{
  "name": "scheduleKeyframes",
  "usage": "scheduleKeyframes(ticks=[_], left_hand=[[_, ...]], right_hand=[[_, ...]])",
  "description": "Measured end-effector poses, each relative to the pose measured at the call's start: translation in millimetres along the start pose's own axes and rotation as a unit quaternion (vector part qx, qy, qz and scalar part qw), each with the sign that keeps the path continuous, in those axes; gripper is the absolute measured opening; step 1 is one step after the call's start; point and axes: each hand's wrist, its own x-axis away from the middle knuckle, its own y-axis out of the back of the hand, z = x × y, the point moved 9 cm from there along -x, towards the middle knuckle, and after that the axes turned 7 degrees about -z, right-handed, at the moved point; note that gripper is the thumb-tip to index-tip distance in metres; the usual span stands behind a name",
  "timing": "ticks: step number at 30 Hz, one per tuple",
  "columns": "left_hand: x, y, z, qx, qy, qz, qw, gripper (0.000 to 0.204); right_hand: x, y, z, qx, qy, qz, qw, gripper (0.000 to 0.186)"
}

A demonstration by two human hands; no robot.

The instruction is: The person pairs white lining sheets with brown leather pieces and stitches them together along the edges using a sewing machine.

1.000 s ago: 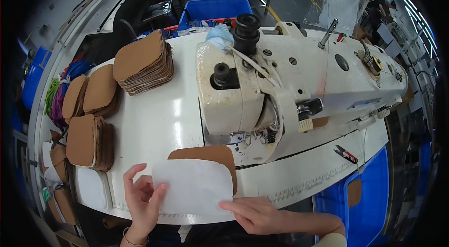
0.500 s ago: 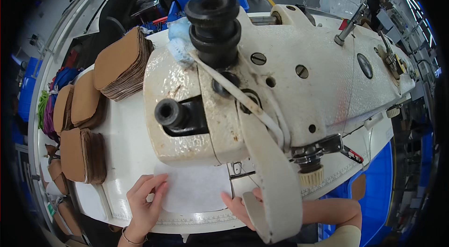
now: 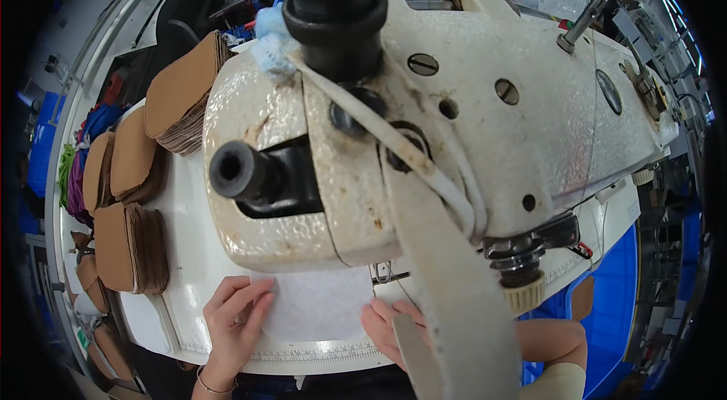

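A white, sheet-like panel (image 3: 322, 309) with rounded lower corners lies flat on the sewing machine's bed, its far part hidden under the machine head (image 3: 485, 120). At its left edge, my left hand (image 3: 236, 322) pinches it between thumb and fingers. My right hand (image 3: 385, 330) has its fingers bunched together at the panel's right edge, just below the wire-like metal parts (image 3: 386, 273) near the sewing area. A pale curved guard (image 3: 462, 309) hides part of that hand and wrist.
Stacks of brown rounded pieces (image 3: 178, 90) stand on the left of the white table, with a shorter stack (image 3: 129, 249) nearer me. White pieces (image 3: 148, 324) lie at the front left. A blue bin (image 3: 613, 286) sits beyond the right edge, and the machine head looms over the middle.
The machine head looks larger and closer in view. My right hand's fingers have curled together and shifted slightly up along the panel's edge. My left hand stays nearly in place.
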Motion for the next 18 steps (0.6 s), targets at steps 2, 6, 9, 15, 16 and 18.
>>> scheduleKeyframes(ticks=[2,6,9,15,16,18], left_hand=[[0.9,0.2,3.7,0.007,0.013,-0.002,1.000,0.021],[1.2,-0.8,4.8,0.002,0.015,0.000,1.000,0.021],[-1.0,-0.1,0.3,-0.004,0.001,-0.001,1.000,0.022],[-7.0,-5.0,-10.6,-0.037,-0.017,0.061,0.997,0.023],[-7.9,-3.5,-13.5,-0.054,-0.028,0.056,0.997,0.023],[-10.3,-0.1,-15.5,-0.080,-0.035,0.044,0.995,0.023]], right_hand=[[-0.6,0.0,-2.8,-0.010,-0.015,-0.004,1.000,0.019],[1.1,-7.3,-1.0,0.020,0.000,0.039,0.999,0.018],[1.9,-5.2,-1.2,0.020,-0.004,0.031,0.999,0.019],[0.9,-8.6,-3.8,-0.057,-0.007,0.043,0.997,0.029],[0.4,-7.0,-2.2,-0.010,0.015,0.036,0.999,0.026],[0.3,-9.2,-2.5,0.035,0.022,0.047,0.998,0.022]])
